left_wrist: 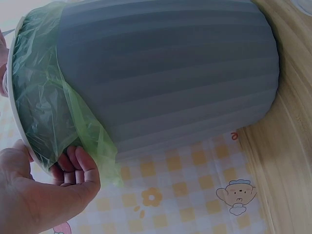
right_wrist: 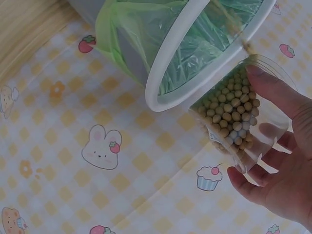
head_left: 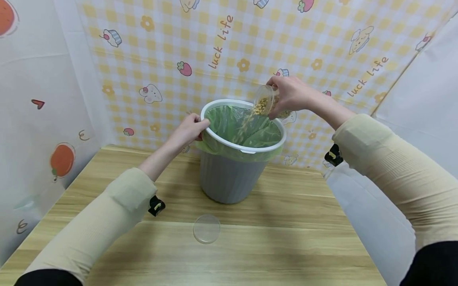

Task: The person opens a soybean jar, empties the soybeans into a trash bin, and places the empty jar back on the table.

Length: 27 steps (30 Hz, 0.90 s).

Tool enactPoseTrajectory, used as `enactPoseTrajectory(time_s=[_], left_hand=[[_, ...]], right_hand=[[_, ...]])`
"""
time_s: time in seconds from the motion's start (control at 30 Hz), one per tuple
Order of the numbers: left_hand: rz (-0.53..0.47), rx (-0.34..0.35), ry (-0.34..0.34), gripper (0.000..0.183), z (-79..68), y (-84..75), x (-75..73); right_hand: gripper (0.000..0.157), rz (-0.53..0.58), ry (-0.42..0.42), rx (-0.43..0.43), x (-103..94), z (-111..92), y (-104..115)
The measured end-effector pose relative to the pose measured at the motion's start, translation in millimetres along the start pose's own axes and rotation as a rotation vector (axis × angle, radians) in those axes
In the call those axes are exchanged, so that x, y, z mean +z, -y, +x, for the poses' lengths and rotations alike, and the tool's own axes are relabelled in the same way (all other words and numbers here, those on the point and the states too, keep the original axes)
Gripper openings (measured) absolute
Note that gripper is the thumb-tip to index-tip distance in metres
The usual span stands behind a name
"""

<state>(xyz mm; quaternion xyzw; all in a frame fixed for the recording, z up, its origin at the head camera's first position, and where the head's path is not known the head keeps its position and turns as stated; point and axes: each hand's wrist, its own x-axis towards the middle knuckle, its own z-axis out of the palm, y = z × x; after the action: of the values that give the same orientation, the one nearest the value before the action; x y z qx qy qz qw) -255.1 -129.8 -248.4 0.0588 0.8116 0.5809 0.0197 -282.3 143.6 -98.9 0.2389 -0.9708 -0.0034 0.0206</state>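
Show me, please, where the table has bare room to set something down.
The table is bare right of the clear disc, out to the table's right edge, and between the disc and the picture's bottom. The back is crowded: the grey bin stands there, with the left hand gripping its rim and the right hand holding the tilted jar.

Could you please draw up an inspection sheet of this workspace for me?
Surface: light-brown wood-grain tabletop.
Job's things: ribbed grey bin, upright, with white ring-shaped rim and translucent green plastic liner; clear cylindrical jar tipped over it, small round yellowish beans pouring in; clear round lid-like disc lying on the tabletop.
Clutter: nothing seen.
Hands: left hand grips the rim; right hand holds the jar.
Cables: nothing seen.
Surroundings: yellow-and-white checked, cartoon-printed backdrop; white sheets at both sides.
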Motion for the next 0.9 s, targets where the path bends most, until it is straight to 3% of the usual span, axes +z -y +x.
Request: enactPoseTrajectory(time_s=[0.3, 0.9], left_hand=[[-0.002, -0.003, 0.004, 0.022, 0.0, -0.1, -0.1], [0.013, -0.005, 0.008, 0.022, 0.3, 0.1, -0.6]], right_hand=[[0.093, -0.030, 0.023, -0.015, -0.8, 0.5, 1.6], [0.089, -0.083, -0.016, -0.040, 2.6, 0.9, 1.0]])
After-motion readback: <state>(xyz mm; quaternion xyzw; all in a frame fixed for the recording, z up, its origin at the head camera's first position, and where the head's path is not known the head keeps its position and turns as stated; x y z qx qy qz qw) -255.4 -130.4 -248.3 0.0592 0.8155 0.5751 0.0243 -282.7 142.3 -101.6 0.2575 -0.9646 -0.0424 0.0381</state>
